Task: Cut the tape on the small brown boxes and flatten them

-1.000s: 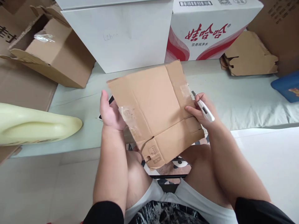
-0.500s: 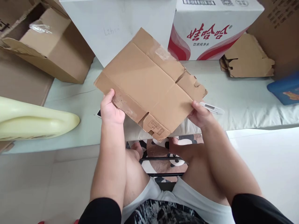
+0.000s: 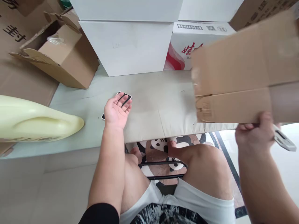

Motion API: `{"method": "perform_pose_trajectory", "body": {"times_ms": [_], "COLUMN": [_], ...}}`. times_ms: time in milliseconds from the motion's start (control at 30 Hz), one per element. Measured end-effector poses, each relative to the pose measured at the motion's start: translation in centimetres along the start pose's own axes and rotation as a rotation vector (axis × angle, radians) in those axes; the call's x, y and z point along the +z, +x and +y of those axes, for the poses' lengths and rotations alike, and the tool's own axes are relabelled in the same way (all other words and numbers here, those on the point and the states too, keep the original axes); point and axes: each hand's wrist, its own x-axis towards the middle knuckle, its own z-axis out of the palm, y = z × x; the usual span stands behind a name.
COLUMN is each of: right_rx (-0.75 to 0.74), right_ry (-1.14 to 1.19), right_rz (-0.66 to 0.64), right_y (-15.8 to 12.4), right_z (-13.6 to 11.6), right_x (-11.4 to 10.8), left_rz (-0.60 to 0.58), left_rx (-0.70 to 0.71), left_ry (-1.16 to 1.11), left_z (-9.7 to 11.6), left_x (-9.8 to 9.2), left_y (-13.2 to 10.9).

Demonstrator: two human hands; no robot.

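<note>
My right hand [image 3: 255, 137] grips a flattened sheet of cardboard [image 3: 235, 71] by its lower edge, raised at the right above the pale covered surface. The sheet is blurred by motion and runs up to the right picture edge. A white utility knife [image 3: 285, 140] sticks out from the same hand, beside the cardboard. My left hand [image 3: 116, 112] is palm up with its fingers loosely spread, and nothing lies in it. Under or just behind it is a flat dark phone-like thing [image 3: 128, 97] with a light rim, partly covered by the hand.
White boxes [image 3: 130, 46] and a red-and-white carton [image 3: 179, 53] line the back of the covered bench [image 3: 154, 115]. An opened brown box [image 3: 70, 59] stands at the left, behind a pale yellow plastic object [image 3: 46, 119]. My knees are below the bench's front edge.
The cardboard has swung from the middle to the far right in my right hand, and turned. My left hand has let go of it and opened. The view has shifted a little.
</note>
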Motion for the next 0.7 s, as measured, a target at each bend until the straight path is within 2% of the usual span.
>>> {"method": "perform_pose_trajectory", "body": {"times_ms": [67,133,233,333,433,533,633,700], "right_rx": [-0.106,-0.162,-0.224,-0.276,-0.257,-0.205,-0.03,0.077], "right_ry": [0.033,-0.033,-0.237,-0.346,-0.377,-0.394,-0.376,-0.37], "right_rz": [0.223,0.338,0.327,0.303,0.339,0.363,0.425,0.419], "right_y": [0.6,2.0,5.1,8.8,12.4,15.9,18.5,19.1], "right_z": [-0.2,0.0,0.7,1.4,1.0,-0.7,-2.5,-3.0], "right_x": [-1.3,-2.2,-2.8,-2.5,-0.9,1.6,4.0,5.1], "left_rz": [0.012,0.04,0.081,0.068,0.065,0.076,0.067,0.066], "left_rx": [0.013,0.042,0.081,0.082,0.082,0.081,0.085,0.089], "left_ry": [0.024,0.077,0.15,0.172,0.194,0.197,0.193,0.193], "left_z": [-0.2,-0.6,-1.2,-1.4,-1.3,-1.2,-1.1,-1.1], "left_x": [0.2,0.7,1.6,2.2,2.4,2.7,2.8,2.7], "left_y": [-0.2,-0.3,-0.6,-0.6,-0.4,-0.1,0.2,0.2]}}
